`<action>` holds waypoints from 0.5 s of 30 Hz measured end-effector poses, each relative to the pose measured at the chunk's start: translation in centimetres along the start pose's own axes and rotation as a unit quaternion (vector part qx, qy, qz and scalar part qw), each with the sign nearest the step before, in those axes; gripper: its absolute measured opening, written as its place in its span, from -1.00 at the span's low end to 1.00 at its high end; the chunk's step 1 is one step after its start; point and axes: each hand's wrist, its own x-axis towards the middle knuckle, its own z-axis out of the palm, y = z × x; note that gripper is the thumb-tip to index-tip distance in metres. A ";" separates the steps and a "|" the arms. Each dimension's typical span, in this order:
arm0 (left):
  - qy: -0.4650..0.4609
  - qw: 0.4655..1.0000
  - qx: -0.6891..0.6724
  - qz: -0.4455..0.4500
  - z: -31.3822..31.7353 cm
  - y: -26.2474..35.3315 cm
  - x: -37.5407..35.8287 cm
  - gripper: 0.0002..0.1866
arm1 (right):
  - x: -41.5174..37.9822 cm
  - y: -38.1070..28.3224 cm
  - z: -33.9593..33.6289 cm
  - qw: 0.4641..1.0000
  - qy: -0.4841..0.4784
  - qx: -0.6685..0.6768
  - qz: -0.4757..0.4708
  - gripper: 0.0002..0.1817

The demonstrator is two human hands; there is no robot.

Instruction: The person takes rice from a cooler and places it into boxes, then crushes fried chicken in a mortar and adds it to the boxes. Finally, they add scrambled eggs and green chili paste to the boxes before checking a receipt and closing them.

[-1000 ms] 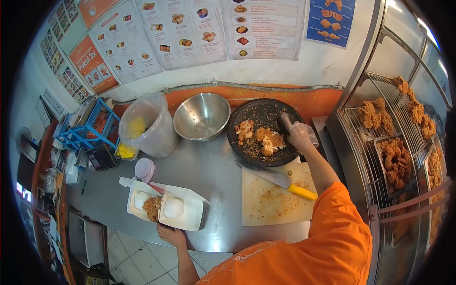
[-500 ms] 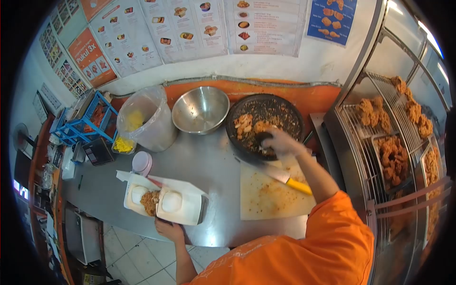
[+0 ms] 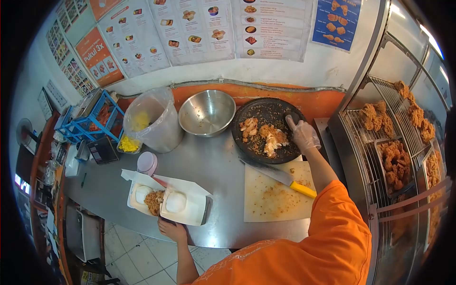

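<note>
My right hand (image 3: 305,135), in a clear plastic glove, is closed round a dark stone pestle (image 3: 290,121) at the right side of a wide, black stone mortar (image 3: 241,141). In the mortar lie crushed fried chicken (image 3: 274,141) with white flesh showing, a smaller orange-brown heap (image 3: 248,127) and scattered dark bits. My left hand (image 3: 173,231) is at the counter's front edge, its fingers against the near side of an open white takeaway box (image 3: 192,211). Inside the box are two white rounded portions (image 3: 175,202) with a brown fried piece (image 3: 153,203) between them.
A yellow-handled knife (image 3: 302,189) lies across the cutting board (image 3: 266,209). Behind stand a steel bowl (image 3: 207,113) and a plastic-lined bucket (image 3: 156,128). A pink-lidded tub (image 3: 147,162) is beside the box. Fried chicken fills a rack (image 3: 354,128) on the right.
My right hand and the pestle have moved from the mortar's middle to its right rim, uncovering the broken chicken. My left hand stays by the box. The view has shifted slightly.
</note>
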 end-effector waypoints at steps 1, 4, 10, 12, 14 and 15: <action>-0.008 1.000 0.000 -0.004 -0.2 0.2 -0.1 -0.25 | -0.2 -0.3 0.7 1.000 -0.003 -0.001 0.003 -0.43; -0.003 1.000 0.006 -0.008 0.1 0.0 -0.1 -0.27 | 1.7 -2.5 2.3 0.978 0.205 0.034 -0.002 -0.70; 0.000 1.000 0.002 -0.001 0.2 -0.1 0.0 -0.29 | 2.0 -7.8 -5.8 0.947 -0.061 0.317 0.008 -0.58; 0.003 1.000 0.008 0.005 0.2 -0.1 0.0 -0.29 | 3.4 -6.6 -1.7 0.962 -0.100 0.245 -0.062 -0.51; 0.004 1.000 0.012 0.008 0.1 -0.1 0.0 -0.28 | 3.2 -6.5 -2.4 0.966 -0.138 0.169 -0.136 -0.43; 0.007 1.000 0.007 0.008 0.0 0.0 0.1 -0.27 | 2.6 -6.4 -4.9 0.945 -0.214 0.220 -0.114 -0.37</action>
